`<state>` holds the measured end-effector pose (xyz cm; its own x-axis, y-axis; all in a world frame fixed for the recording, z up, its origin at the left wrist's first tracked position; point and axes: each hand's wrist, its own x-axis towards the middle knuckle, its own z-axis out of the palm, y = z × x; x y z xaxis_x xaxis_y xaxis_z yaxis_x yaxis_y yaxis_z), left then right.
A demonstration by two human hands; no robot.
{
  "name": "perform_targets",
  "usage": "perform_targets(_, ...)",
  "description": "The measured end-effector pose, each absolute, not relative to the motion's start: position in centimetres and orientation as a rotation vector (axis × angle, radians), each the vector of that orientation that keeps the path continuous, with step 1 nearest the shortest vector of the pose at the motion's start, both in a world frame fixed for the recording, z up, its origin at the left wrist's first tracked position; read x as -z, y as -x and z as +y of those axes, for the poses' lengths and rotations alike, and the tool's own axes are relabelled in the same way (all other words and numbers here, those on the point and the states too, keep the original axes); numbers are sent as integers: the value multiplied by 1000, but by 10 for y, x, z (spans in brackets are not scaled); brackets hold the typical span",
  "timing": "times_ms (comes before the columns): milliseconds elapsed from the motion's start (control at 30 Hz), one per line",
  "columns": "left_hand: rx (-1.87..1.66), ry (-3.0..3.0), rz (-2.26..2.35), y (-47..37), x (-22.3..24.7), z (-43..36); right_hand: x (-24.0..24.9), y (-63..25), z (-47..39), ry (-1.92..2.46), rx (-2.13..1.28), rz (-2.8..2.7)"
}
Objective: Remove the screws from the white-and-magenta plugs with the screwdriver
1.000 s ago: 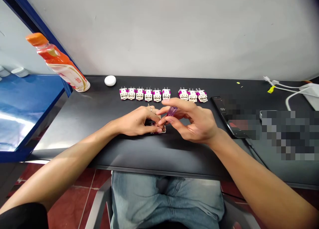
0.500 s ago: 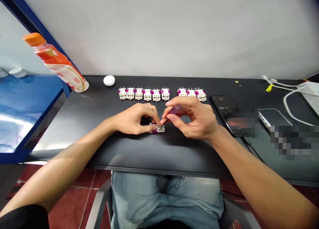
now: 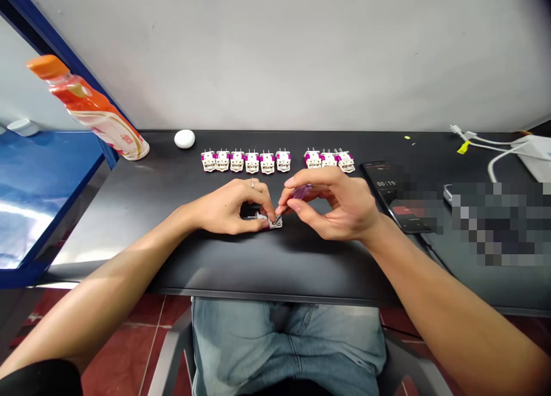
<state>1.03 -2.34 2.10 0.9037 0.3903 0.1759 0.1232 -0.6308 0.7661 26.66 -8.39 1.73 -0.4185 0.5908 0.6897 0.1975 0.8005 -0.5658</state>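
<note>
Between thumb and fingers, my left hand (image 3: 235, 206) pins a small white and purple part (image 3: 275, 223) to the black table (image 3: 258, 264). My right hand (image 3: 340, 206) grips a screwdriver (image 3: 301, 191) by its clear purple handle. The screwdriver's thin metal shaft slants down to the left, its tip at the part beside my left fingertips. Behind my hands stands a row of similar white and purple parts with upright pins: several on the left (image 3: 252, 162), and a group of three on the right (image 3: 313, 158), partly behind my right hand.
An orange-capped bottle (image 3: 97, 112) stands at the back left, near a white egg-shaped object (image 3: 185, 139). On the right lie a phone (image 3: 381, 183) showing a timer, a partly blurred-out device, and white cables (image 3: 495, 146) with a yellow tag.
The whole view has shifted slightly. Both hands keep nearly the same pose, with the screwdriver tip still at the part.
</note>
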Motion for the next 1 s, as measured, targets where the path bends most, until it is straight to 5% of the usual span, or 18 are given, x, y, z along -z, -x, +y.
perform_targets(567,-498,-2345,379,-9,-16,-23,-19,-264,-88,454,-370,-2192)
perform_targets(800,-479,-2339,323,-7,-15,-19,-20,-258,-93,490,-18,-2180)
perform_targets(1000,-513,-2360,371,-8,-14,-20,-20,-258,-92,510,-215,-2205)
